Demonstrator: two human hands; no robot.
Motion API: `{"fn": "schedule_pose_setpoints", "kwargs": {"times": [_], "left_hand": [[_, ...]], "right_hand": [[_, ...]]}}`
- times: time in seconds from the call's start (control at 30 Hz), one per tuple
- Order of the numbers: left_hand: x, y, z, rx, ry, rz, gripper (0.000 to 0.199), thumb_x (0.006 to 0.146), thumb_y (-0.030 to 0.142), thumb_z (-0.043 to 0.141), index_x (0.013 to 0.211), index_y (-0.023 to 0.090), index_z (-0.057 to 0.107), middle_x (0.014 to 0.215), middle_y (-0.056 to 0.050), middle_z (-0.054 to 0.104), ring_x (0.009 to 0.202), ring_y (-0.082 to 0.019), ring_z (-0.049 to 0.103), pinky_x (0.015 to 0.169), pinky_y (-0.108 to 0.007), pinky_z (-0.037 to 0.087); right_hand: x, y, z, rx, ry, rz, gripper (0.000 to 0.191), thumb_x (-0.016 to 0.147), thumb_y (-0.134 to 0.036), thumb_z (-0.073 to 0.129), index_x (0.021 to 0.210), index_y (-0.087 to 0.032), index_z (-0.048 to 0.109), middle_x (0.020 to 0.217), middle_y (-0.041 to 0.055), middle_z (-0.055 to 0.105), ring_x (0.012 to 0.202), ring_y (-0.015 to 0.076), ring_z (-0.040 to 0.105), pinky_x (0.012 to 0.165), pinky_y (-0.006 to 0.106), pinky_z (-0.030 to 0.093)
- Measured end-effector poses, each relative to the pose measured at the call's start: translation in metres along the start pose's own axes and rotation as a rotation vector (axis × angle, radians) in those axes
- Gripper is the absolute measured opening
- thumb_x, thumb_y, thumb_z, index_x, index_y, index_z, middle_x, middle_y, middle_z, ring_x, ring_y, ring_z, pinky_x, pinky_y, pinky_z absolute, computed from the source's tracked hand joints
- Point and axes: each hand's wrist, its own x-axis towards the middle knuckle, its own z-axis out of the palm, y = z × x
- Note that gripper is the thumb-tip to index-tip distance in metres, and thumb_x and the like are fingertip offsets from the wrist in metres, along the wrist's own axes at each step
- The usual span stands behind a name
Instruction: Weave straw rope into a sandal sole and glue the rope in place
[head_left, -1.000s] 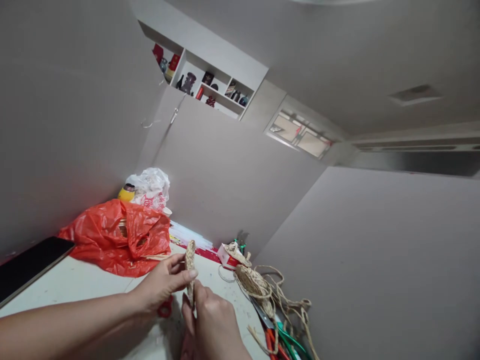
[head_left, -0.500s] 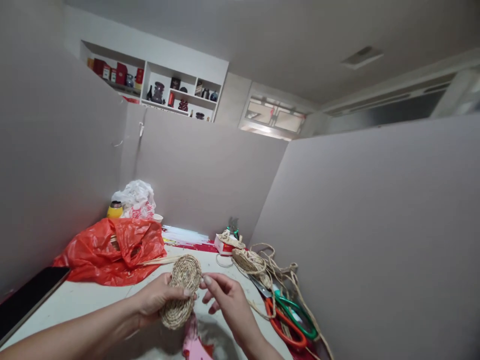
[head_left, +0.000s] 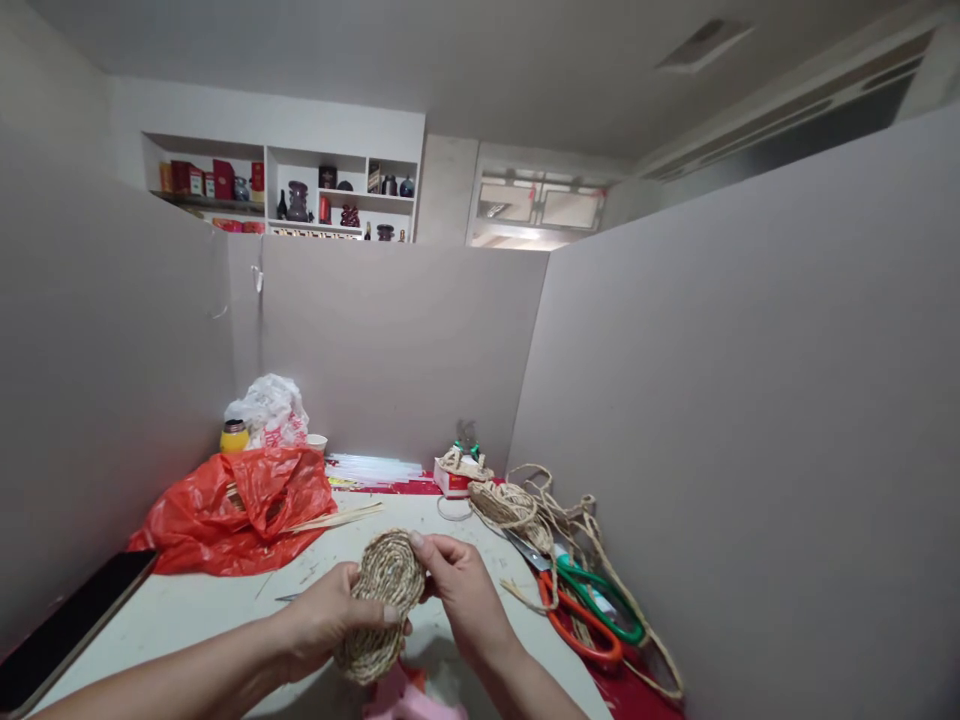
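An oval coiled piece of braided straw is held up over the pale table, near the bottom middle. My left hand grips its left side, the thumb lying across the front. At the upper right edge of the coil, my right hand pinches the rim between thumb and fingers. Below the coil a pink object shows in part; what it is I cannot make out.
Red bag, straw strips and a dark phone-like slab lie left. On the right are braided cord, scissors with orange handles and green handles. Grey partitions surround the table.
The view has levelled and shifted. My right hand has closed on the coil's upper right edge, where its fingers were beside the rim before. My left hand still holds the coil.
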Motion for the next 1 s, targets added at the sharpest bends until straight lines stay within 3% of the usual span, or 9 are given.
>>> {"fn": "schedule_pose_setpoints", "kwargs": {"times": [0.2,0.33,0.4,0.5,0.63,0.87,1.0], "left_hand": [[-0.001,0.002,0.011,-0.028,0.011,0.009,0.041,0.062,0.026,0.079,0.097,0.008,0.068,0.08,-0.012,0.071,0.065,-0.018,0.066,0.063,-0.028,0.049],[0.0,0.005,0.012,-0.097,-0.021,0.01,0.039,0.077,0.037,0.068,0.103,0.008,0.066,0.09,-0.014,0.071,0.075,-0.021,0.068,0.069,-0.029,0.05],[0.005,0.002,0.007,-0.19,-0.008,-0.044,0.046,0.083,0.047,0.058,0.108,0.009,0.064,0.094,-0.015,0.071,0.079,-0.022,0.068,0.07,-0.03,0.05],[0.017,-0.006,-0.002,-0.349,-0.004,-0.118,0.056,0.085,0.055,0.049,0.111,0.007,0.061,0.095,-0.017,0.071,0.08,-0.024,0.069,0.072,-0.035,0.051],[0.027,-0.019,-0.009,-0.426,-0.009,-0.142,0.056,0.087,0.053,0.049,0.111,0.003,0.058,0.096,-0.018,0.071,0.09,-0.025,0.068,0.086,-0.037,0.047],[0.028,-0.023,-0.014,-0.489,-0.062,-0.152,0.055,0.087,0.048,0.053,0.115,0.002,0.057,0.1,-0.019,0.07,0.089,-0.025,0.067,0.09,-0.038,0.045],[0.029,-0.014,-0.015,-0.454,-0.004,-0.084,0.041,0.083,0.037,0.063,0.11,0.006,0.063,0.101,-0.016,0.07,0.09,-0.022,0.066,0.084,-0.034,0.048]], "right_hand": [[0.001,-0.005,-0.007,0.039,-0.003,-0.008,0.044,0.075,-0.053,0.067,0.061,-0.012,0.061,0.051,-0.0037,0.053,0.045,0.0073,0.044,0.043,0.02,0.038],[0.008,-0.004,-0.021,0.033,0.044,-0.01,0.04,0.083,-0.049,0.062,0.064,-0.014,0.058,0.054,-0.0054,0.052,0.047,0.0073,0.047,0.045,0.019,0.04],[0.014,-0.002,-0.03,0.027,0.06,0.022,0.031,0.089,-0.042,0.057,0.078,-0.013,0.062,0.067,-0.0029,0.059,0.054,0.0093,0.054,0.051,0.022,0.046],[0.021,0.003,-0.041,0.032,0.044,0.118,0.024,0.092,-0.034,0.055,0.107,-0.015,0.059,0.101,0.0047,0.064,0.079,0.0163,0.064,0.068,0.034,0.055],[0.025,0.011,-0.044,0.048,-0.004,0.234,0.03,0.092,-0.032,0.057,0.117,-0.016,0.056,0.116,0.0077,0.061,0.095,0.0212,0.063,0.079,0.041,0.054],[0.027,0.028,-0.033,0.047,-0.034,0.254,0.027,0.092,-0.032,0.056,0.113,-0.016,0.058,0.109,0.0064,0.063,0.087,0.0188,0.064,0.074,0.038,0.055],[0.029,0.036,-0.033,0.079,0.019,0.185,0.027,0.091,-0.039,0.056,0.087,-0.013,0.062,0.073,-0.0015,0.063,0.055,0.0098,0.058,0.053,0.024,0.049]]}}
